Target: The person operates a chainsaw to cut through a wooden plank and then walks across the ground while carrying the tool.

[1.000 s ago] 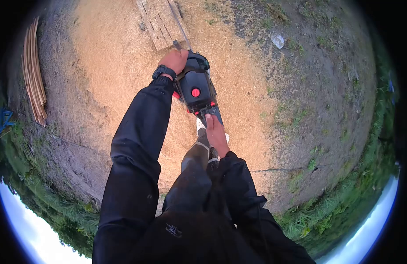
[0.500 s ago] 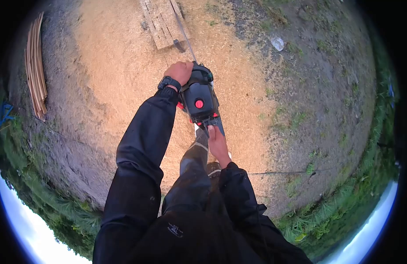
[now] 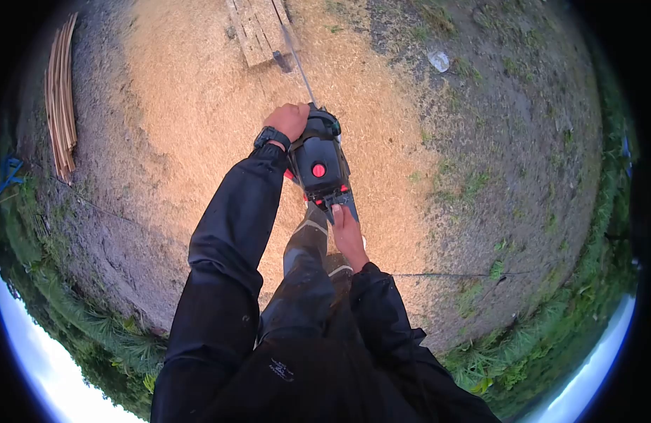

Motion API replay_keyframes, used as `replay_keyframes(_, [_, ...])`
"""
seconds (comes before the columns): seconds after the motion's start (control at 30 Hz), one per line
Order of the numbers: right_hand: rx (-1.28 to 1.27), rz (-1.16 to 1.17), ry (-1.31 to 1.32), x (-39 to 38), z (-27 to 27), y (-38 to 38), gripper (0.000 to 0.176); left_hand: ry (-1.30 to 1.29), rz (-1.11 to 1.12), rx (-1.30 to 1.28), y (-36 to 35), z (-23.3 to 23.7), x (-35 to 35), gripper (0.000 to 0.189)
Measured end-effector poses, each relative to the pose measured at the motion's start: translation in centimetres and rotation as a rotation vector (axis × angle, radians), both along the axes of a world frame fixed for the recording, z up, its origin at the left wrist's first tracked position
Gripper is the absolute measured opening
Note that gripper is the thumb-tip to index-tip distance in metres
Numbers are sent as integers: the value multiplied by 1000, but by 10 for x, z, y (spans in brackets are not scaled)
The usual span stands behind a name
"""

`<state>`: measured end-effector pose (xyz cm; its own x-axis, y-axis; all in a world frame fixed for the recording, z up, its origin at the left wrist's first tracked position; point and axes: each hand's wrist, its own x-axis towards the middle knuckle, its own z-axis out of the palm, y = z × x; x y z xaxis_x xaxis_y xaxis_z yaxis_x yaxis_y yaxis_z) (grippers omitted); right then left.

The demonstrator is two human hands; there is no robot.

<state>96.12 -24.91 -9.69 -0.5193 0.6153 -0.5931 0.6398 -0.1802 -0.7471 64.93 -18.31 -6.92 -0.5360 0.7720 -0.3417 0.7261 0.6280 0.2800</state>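
Observation:
A black chainsaw (image 3: 317, 158) with a red knob on top is held out in front of my body. Its long thin bar (image 3: 299, 63) points away from me, over the right side of a sawn wooden block (image 3: 253, 42). My left hand (image 3: 290, 121), with a black watch at the wrist, is wrapped round the front handle. At the rear handle, my right hand (image 3: 348, 231) is closed, thumb on top; its other fingers are mostly hidden. A small dark piece (image 3: 282, 62) sits at the near end of the block.
Sawdust (image 3: 199, 106) covers the ground around the block and my feet. A stack of long thin boards (image 3: 60, 99) lies at the far left. A crumpled pale scrap (image 3: 438, 61) rests on the right. A dark cord (image 3: 452, 273) crosses the ground at lower right.
The block sits slightly higher in view, and my legs have shifted a little to the left. Both hands keep their hold on the chainsaw.

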Motion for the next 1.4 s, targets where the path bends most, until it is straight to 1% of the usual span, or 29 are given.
replay_keyframes(0.03, [0,7,-3,3,0,-2,51,-24,52,8,-2,6,6,35])
replay_keyframes(0.07, [2,6,0,7,2,-4,51,-20,52,9,-4,5,10,35])
replay_keyframes(0.13, [2,-11,5,21,6,-13,50,41,-44,-11,-12,-1,21,31])
replay_keyframes(0.17, [1,-9,3,30,8,-18,50,39,-42,-12,-19,-6,29,31])
replay_keyframes(0.23, [-51,12,-11,41,17,-23,50,94,-117,-15,-32,-1,44,29])
replay_keyframes(0.27, [-43,14,-9,46,22,-27,50,84,-111,14,-41,-10,49,30])
replay_keyframes(0.3, [-94,-17,-10,55,28,-35,50,82,-109,17,-48,-9,59,30])
replay_keyframes(0.33, [-144,-50,-12,65,30,-43,49,63,-70,15,-55,-7,72,33])
replay_keyframes(0.37, [-142,-50,-14,74,26,-52,49,45,-33,11,-61,-3,83,35])
replay_keyframes(0.4, [-104,-50,-18,85,17,-64,49,-17,85,34,-64,7,96,46])
replay_keyframes(0.43, [-64,-50,-20,93,12,-71,49,-19,86,37,-69,9,106,46])
replay_keyframes(0.5, [-76,-31,-35,111,0,-83,48,-85,213,9,-79,8,124,55])
replay_keyframes(0.57, [52,-42,-9,125,-20,-97,51,-57,196,10,-90,1,135,57])
replay_keyframes(0.63, [33,-42,-18,133,-21,-101,51,-64,210,40,-97,1,145,57])
replay_keyframes(0.77, [10,-6,-21,131,-26,-98,51,-61,190,27,-99,-13,137,53])
replay_keyframes(0.83, [35,-11,-23,125,-27,-95,51,-15,123,34,-96,-29,129,47])
replay_keyframes(0.87, [50,-8,-29,123,-26,-96,50,-22,132,-2,-96,-35,126,44])
replay_keyframes(0.9, [54,-9,-27,122,-28,-96,50,-20,131,2,-96,-35,126,44])
replay_keyframes(0.97, [33,-24,10,124,-31,-98,50,-57,196,18,-101,-36,129,58])
replay_keyframes(1.07, [15,14,-31,122,-39,-99,51,-65,199,35,-105,-35,130,57])
replay_keyframes(1.2, [22,6,-5,118,-38,-99,50,-56,249,45,-100,-22,129,58])
replay_keyframes(1.4, [26,17,-27,112,-38,-98,48,-77,260,-4,-96,-12,124,57])
